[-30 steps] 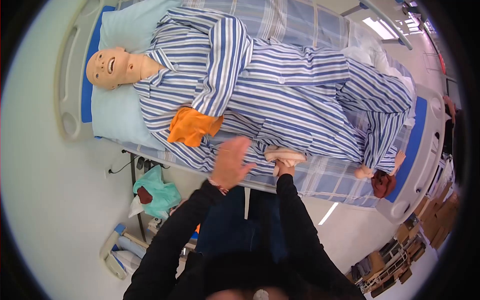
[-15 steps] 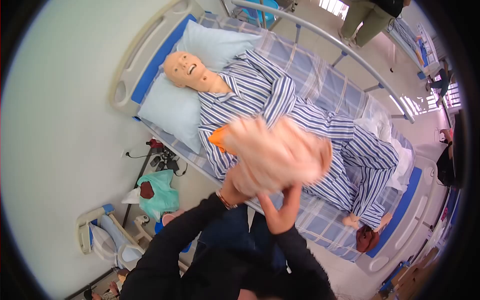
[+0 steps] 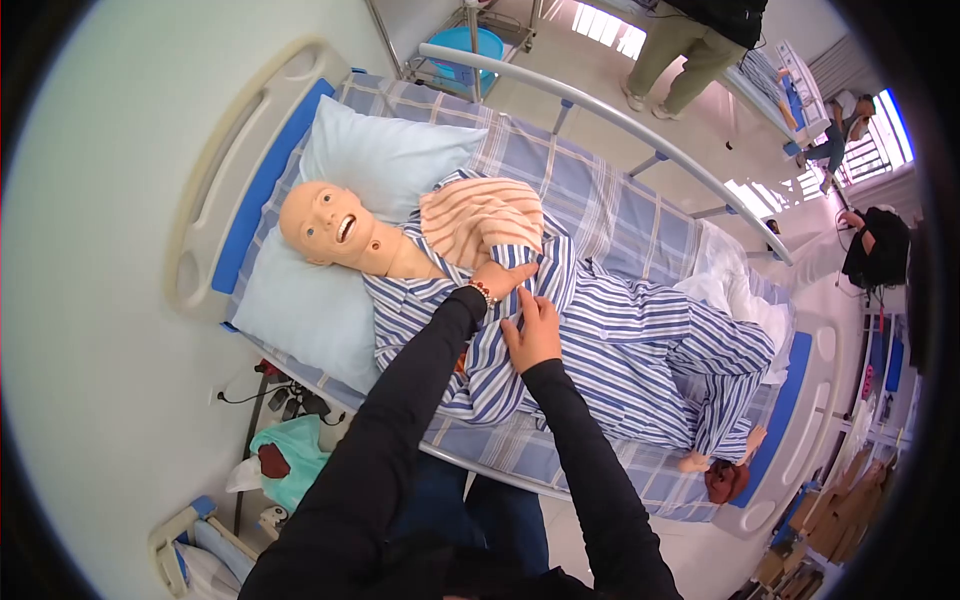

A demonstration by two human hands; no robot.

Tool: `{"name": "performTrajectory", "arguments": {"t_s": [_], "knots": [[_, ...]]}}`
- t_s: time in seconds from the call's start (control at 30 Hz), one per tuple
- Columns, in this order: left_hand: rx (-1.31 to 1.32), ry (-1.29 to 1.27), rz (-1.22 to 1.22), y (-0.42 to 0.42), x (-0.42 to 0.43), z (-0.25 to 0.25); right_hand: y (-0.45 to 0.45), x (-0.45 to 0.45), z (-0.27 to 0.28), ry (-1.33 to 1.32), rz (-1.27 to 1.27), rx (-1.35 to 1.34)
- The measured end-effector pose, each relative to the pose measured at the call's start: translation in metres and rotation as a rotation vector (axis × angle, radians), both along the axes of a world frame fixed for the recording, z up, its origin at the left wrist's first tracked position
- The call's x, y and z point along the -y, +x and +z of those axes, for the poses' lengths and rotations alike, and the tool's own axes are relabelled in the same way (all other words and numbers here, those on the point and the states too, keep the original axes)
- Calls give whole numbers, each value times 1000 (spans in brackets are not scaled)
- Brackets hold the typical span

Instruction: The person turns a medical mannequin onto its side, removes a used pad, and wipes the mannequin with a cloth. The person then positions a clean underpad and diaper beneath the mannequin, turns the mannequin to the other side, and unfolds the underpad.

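A manikin [image 3: 345,228] in blue-and-white striped pyjamas lies on the bed, its mouth open and its head on light blue pillows [image 3: 300,310]. Over its far shoulder and upper arm is a peach striped cloth [image 3: 480,215]. My left hand [image 3: 503,280] rests on the striped sleeve by the cloth's lower edge, thumb apart from the fingers. Just below and to the right, my right hand [image 3: 533,333] lies on the sleeve across the chest, fingers spread. A small bit of orange cloth [image 3: 461,360] shows beside my left forearm.
A metal side rail [image 3: 610,118] runs along the bed's far side. White bedding [image 3: 735,285] and a dark red item [image 3: 726,481] lie near the foot end. Below the bed's near left are a teal cloth [image 3: 295,455] and cables. People stand and sit beyond the bed.
The peach cloth has gone from beside the hip, through my hands, onto the manikin's far shoulder. Both hands have moved up to the sleeve. Most of the orange cloth is now out of sight.
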State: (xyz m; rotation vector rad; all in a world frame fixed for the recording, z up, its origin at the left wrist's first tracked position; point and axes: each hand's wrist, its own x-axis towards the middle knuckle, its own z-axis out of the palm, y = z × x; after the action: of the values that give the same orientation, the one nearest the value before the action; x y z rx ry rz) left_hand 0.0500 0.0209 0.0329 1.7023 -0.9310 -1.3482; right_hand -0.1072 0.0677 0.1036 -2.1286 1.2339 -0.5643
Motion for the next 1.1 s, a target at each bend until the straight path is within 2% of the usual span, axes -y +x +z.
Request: {"name": "performTrajectory", "arguments": {"t_s": [0.03,0.1,0.17,0.23,0.33,0.37,0.47,0.53,0.63,0.77,0.87,0.9,0.93,1.0,1.1], "knots": [[-53,-3,-1,-2,-4,6,-2,1,8,-55,-11,21],[557,-219,320,-21,-20,43,-1,7,25,-120,-28,49],[911,-461,353,-26,-18,72,-8,5,-2,-67,35,21],[986,-699,81,-21,-18,83,-7,-2,-29,-61,63,36],[937,-549,39,-15,7,41,-3,7,-19,34,39,71],[937,-533,90,-19,16,37,-1,10,-15,-27,38,128],[816,-405,249,-23,26,26,-2,5,-6,38,-25,117],[770,-378,255,-25,26,20,-4,-3,-15,36,4,47],[717,-370,250,-24,26,37,2,-3,-20,15,-27,124],[866,-683,280,-31,33,109,-2,4,12,-26,3,371],[794,-570,317,1,58,76,13,3,6,-19,-1,257],[858,-550,247,17,61,31,18,3,-19,27,-41,210],[751,-605,288,25,60,23,20,9,-24,52,-60,109],[739,-571,266,31,58,18,26,12,-31,242,-61,263],[728,-566,268,36,57,24,33,16,-23,263,-44,162]]}}
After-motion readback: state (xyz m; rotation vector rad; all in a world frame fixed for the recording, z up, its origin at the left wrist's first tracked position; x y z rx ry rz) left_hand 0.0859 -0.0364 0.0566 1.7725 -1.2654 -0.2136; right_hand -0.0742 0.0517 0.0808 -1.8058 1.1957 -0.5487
